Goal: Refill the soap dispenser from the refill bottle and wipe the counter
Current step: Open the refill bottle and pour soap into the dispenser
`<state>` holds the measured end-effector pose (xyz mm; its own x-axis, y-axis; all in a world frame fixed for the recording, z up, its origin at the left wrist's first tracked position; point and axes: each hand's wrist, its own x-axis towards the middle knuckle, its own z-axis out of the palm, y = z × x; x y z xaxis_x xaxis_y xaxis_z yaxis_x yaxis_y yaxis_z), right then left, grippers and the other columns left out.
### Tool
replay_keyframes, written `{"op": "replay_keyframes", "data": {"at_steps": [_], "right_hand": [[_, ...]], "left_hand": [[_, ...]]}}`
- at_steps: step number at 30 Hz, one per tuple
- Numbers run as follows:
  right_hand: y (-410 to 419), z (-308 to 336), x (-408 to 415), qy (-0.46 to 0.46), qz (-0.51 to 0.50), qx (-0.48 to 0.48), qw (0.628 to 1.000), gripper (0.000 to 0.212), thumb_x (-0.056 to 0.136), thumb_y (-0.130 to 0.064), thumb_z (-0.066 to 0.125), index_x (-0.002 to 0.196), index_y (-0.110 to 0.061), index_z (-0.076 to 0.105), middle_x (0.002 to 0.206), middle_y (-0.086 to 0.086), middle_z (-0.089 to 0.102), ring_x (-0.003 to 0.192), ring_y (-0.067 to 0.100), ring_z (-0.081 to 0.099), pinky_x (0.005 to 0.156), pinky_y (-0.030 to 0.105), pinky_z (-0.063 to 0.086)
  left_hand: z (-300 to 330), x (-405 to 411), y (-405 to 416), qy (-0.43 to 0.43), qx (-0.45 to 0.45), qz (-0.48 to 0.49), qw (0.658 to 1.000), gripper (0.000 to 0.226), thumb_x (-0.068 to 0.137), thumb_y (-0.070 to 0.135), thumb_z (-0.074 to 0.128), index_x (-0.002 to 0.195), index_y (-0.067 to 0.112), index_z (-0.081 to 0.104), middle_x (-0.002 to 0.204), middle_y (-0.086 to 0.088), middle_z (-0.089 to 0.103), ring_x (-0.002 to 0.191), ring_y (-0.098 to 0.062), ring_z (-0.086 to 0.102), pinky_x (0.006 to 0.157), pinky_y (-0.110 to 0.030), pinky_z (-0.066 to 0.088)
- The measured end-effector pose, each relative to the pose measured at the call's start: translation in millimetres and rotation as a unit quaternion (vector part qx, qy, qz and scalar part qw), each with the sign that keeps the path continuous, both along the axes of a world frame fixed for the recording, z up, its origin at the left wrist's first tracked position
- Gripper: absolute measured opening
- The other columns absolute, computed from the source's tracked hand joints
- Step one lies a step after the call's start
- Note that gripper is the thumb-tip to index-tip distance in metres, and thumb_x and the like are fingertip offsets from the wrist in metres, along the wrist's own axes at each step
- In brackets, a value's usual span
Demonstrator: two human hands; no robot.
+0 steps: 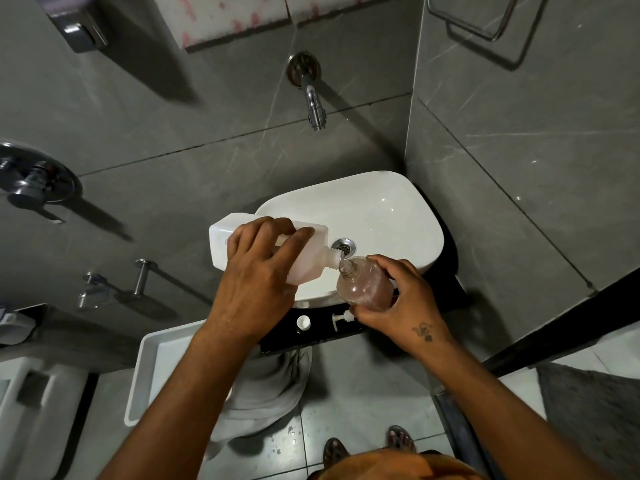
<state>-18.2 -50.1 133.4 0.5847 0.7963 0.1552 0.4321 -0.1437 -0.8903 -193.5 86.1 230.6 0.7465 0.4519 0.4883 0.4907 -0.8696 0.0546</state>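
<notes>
My left hand (254,282) grips the white refill bottle (221,242), tipped on its side over the white sink (381,216). Its spout meets the open neck of the clear soap dispenser (365,284), which holds pinkish liquid and leans toward the spout. My right hand (403,303) is wrapped around the dispenser from the right. On the black counter (450,289) in front of the sink lie the white bottle cap (303,322) and the white pump head (341,320). A grey cloth (273,393) hangs off the counter's front edge.
A chrome tap (313,98) juts from the grey tiled wall above the sink. A white tray (152,368) sits left of the counter. Chrome wall fittings (34,181) lie to the left, a towel rail (485,19) at top right. The floor tiles (363,403) are wet.
</notes>
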Motion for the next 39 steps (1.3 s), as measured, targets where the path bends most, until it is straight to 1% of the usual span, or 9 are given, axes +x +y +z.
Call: {"op": "replay_keyframes", "data": {"at_steps": [4,8,12,16,20,25,28,36,39], "right_hand": [[0.4,0.5,0.8,-0.004,-0.001,-0.001,1.000,0.082,0.051,-0.043,0.081,0.127,-0.041,0.052,0.117,-0.017,0.054,0.108,-0.011,0.054,0.084,0.010,0.047],[1.9,2.0,0.6,-0.006,0.000,-0.002,1.000,0.082,0.051,-0.045,0.079,0.128,-0.039,0.053,0.117,-0.015,0.055,0.108,-0.009,0.054,0.084,0.009,0.047],[1.9,1.5,0.3,-0.006,-0.001,0.000,1.000,0.081,0.051,-0.045,0.079,0.128,-0.038,0.054,0.118,-0.014,0.055,0.108,-0.009,0.054,0.084,0.004,0.044],[2.4,0.7,-0.7,-0.004,0.000,0.000,1.000,0.081,0.052,-0.045,0.082,0.128,-0.038,0.054,0.118,-0.013,0.056,0.106,-0.006,0.056,0.084,0.005,0.044],[2.8,2.6,-1.8,-0.004,0.002,0.004,1.000,0.080,0.051,-0.046,0.080,0.126,-0.042,0.052,0.117,-0.014,0.055,0.107,-0.008,0.055,0.083,0.003,0.043],[2.3,4.0,-2.4,-0.002,0.006,0.001,1.000,0.080,0.052,-0.044,0.080,0.128,-0.037,0.055,0.118,-0.012,0.055,0.106,-0.006,0.055,0.087,0.010,0.047],[2.3,4.4,-2.1,-0.007,0.006,0.001,1.000,0.080,0.053,-0.042,0.082,0.128,-0.036,0.055,0.118,-0.011,0.055,0.103,-0.005,0.054,0.085,0.008,0.045],[3.7,3.9,-2.0,-0.006,0.005,0.001,1.000,0.080,0.051,-0.046,0.080,0.126,-0.042,0.053,0.117,-0.013,0.055,0.106,-0.009,0.054,0.083,0.006,0.044],[3.4,2.9,-1.8,-0.003,0.005,-0.004,1.000,0.081,0.051,-0.047,0.080,0.128,-0.039,0.053,0.118,-0.013,0.055,0.107,-0.007,0.055,0.085,0.010,0.047]], "left_hand": [[0.4,-1.0,0.7,0.001,0.002,-0.001,1.000,0.074,0.059,0.000,0.089,0.129,0.010,0.067,0.122,-0.013,0.058,0.118,-0.032,0.043,0.101,-0.044,0.032],[-0.4,-1.9,1.9,0.006,0.004,0.001,1.000,0.075,0.059,0.002,0.089,0.129,0.011,0.065,0.124,-0.013,0.057,0.118,-0.032,0.043,0.101,-0.046,0.033],[0.2,-2.2,3.1,0.007,0.006,0.001,1.000,0.078,0.056,0.001,0.090,0.130,0.011,0.065,0.124,-0.013,0.056,0.118,-0.032,0.042,0.102,-0.044,0.031],[1.2,-3.4,2.7,0.005,0.005,0.005,1.000,0.074,0.058,0.001,0.089,0.129,0.010,0.067,0.122,-0.016,0.060,0.117,-0.032,0.043,0.102,-0.045,0.032],[2.9,-4.1,2.0,0.007,0.007,0.008,1.000,0.073,0.058,0.001,0.089,0.128,0.009,0.068,0.122,-0.017,0.062,0.117,-0.032,0.042,0.101,-0.045,0.031],[4.0,-4.8,1.3,0.009,0.005,0.010,1.000,0.073,0.058,0.000,0.089,0.128,0.008,0.068,0.122,-0.018,0.062,0.118,-0.032,0.042,0.101,-0.045,0.031],[4.6,-4.7,1.3,0.009,0.006,0.011,1.000,0.071,0.060,0.000,0.088,0.128,0.009,0.068,0.122,-0.018,0.062,0.118,-0.032,0.042,0.101,-0.046,0.032],[4.2,-5.1,1.0,0.012,0.006,0.016,1.000,0.072,0.059,0.001,0.089,0.128,0.009,0.068,0.122,-0.018,0.062,0.119,-0.033,0.041,0.102,-0.046,0.031],[4.8,-5.3,1.5,0.012,0.010,0.015,1.000,0.073,0.060,0.001,0.089,0.128,0.009,0.068,0.123,-0.018,0.062,0.119,-0.032,0.042,0.102,-0.046,0.031]]}}
